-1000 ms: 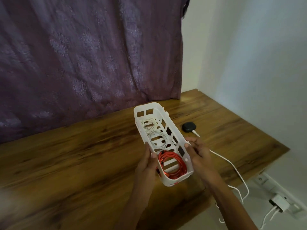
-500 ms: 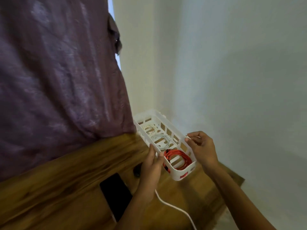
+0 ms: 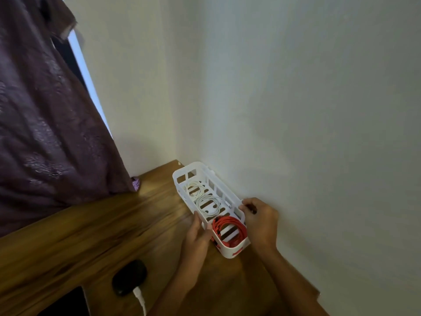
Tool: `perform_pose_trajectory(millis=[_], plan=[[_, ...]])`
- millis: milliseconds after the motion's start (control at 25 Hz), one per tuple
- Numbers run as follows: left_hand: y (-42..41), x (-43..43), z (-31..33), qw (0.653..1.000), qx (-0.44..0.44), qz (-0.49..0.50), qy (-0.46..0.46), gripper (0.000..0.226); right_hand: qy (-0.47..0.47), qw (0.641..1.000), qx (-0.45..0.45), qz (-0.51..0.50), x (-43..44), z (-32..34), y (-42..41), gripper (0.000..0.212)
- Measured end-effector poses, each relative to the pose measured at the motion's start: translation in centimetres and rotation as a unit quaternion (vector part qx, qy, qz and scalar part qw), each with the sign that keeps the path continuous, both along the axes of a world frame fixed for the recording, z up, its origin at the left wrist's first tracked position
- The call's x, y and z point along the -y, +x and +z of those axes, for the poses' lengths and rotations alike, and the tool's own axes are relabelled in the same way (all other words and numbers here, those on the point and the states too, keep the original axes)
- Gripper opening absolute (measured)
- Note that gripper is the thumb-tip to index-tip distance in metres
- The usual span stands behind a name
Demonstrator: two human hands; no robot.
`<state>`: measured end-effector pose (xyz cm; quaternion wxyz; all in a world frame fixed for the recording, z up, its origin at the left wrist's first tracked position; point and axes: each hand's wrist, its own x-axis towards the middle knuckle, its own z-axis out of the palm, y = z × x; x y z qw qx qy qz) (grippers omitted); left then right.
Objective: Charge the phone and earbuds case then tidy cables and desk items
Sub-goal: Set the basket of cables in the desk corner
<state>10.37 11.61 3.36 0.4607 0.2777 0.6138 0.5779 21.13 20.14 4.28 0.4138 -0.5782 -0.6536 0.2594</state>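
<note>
I see the left hand [image 3: 197,236] and right hand [image 3: 259,222] each curled around a long rim of the basket [image 3: 182,176], at the bench's [image 3: 91,236] far right corner.

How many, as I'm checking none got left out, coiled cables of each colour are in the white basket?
White: 2, far white coil and middle white coil
Red: 1, near red coil
Total: 3, all inside the basket
</note>
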Motion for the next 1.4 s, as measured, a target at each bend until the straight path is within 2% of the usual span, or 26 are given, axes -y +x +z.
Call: perform_pose_trajectory(millis=[320, 360, 440, 520, 680, 840, 1080, 1200, 1400], plan=[[0.4, -0.6, -1.6, 0.999, -0.033, 0.020, -0.038, 0.052, -0.019, 0.998, 0.046, 0.024, -0.5, -1.4, -0.1, 0.018], [0.3, -0.7, -1.9, 0.998, -0.038, 0.025, -0.044, 0.052, -0.009, 0.997, 0.069, 0.021, -0.3, -1.1, -0.2, 0.017], [0.4, -1.0, -2.3, 0.997, -0.043, 0.035, -0.051, 0.052, 0.068, 0.985, 0.159, 0.023, 0.0, -0.9, -0.8, 0.014], [0.8, -1.2, -2.4, 0.997, -0.046, 0.037, -0.054, 0.053, 0.121, 0.970, 0.210, 0.019, 0.6, -0.7, -1.5, 0.021], [1.2, -1.5, -2.4, 0.996, -0.053, 0.036, -0.065, 0.056, 0.035, 0.984, 0.170, 0.027, 1.7, -0.5, -2.3, 0.024], [0.9, -1.4, -2.2, 0.996, -0.059, 0.024, -0.069, 0.058, 0.015, 0.990, 0.141, 0.000, 2.4, -0.9, -1.8, 0.022], [0.4, 1.0, -0.7, 0.995, -0.088, 0.016, -0.036, 0.058, 0.053, 0.990, 0.127, 0.012, 4.6, 0.9, -1.5, 0.022], [0.5, 5.0, 0.9, 0.994, -0.101, 0.025, -0.029, 0.060, 0.060, 0.991, 0.116, 0.027, 7.8, 2.4, -1.4, 0.023], [0.2, 14.5, 3.6, 0.991, -0.120, 0.062, 0.005, 0.063, 0.131, 0.986, 0.085, 0.059, 16.0, 4.9, -2.1, 0.020]])
